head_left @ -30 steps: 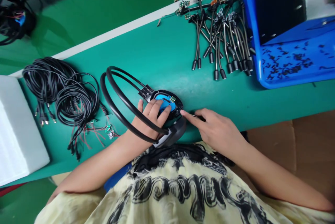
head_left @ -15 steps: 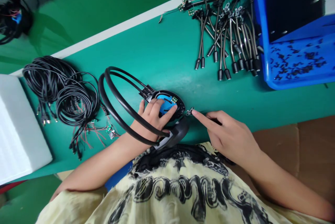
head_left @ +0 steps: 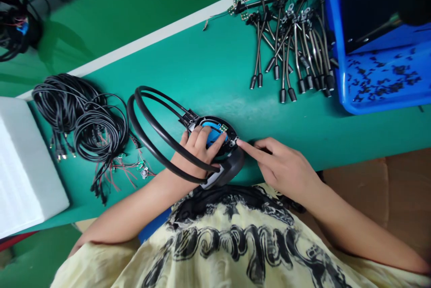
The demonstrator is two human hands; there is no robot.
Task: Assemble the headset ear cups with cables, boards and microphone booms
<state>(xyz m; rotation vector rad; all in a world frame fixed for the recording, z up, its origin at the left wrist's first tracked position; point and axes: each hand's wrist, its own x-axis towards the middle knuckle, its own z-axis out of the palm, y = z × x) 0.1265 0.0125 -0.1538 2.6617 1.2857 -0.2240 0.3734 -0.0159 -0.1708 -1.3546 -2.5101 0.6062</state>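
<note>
A black headset (head_left: 151, 113) with a double-band headband lies at the near edge of the green table. One ear cup is open and shows a blue inner disc (head_left: 212, 133) and a small green circuit board (head_left: 224, 128). My left hand (head_left: 197, 148) is closed around this ear cup from inside the headband, fingers over the blue disc. My right hand (head_left: 283, 162) points its index finger at the cup's right rim. Its fingertip is on a small metal plate (head_left: 235, 141) there; the thumb's grip is hidden underneath. The second ear cup (head_left: 229, 171) faces my shirt.
Coiled black cables (head_left: 97, 133) with bare wire ends lie at left beside a white foam block (head_left: 27, 167). Several flexible microphone stalks (head_left: 299, 54) are piled at the upper right. A blue bin (head_left: 387, 108) at far right holds small black parts (head_left: 400, 72).
My right hand has moved left, bringing the small metal plate from just beside the open ear cup onto its rim. My left hand stays on the cup.
</note>
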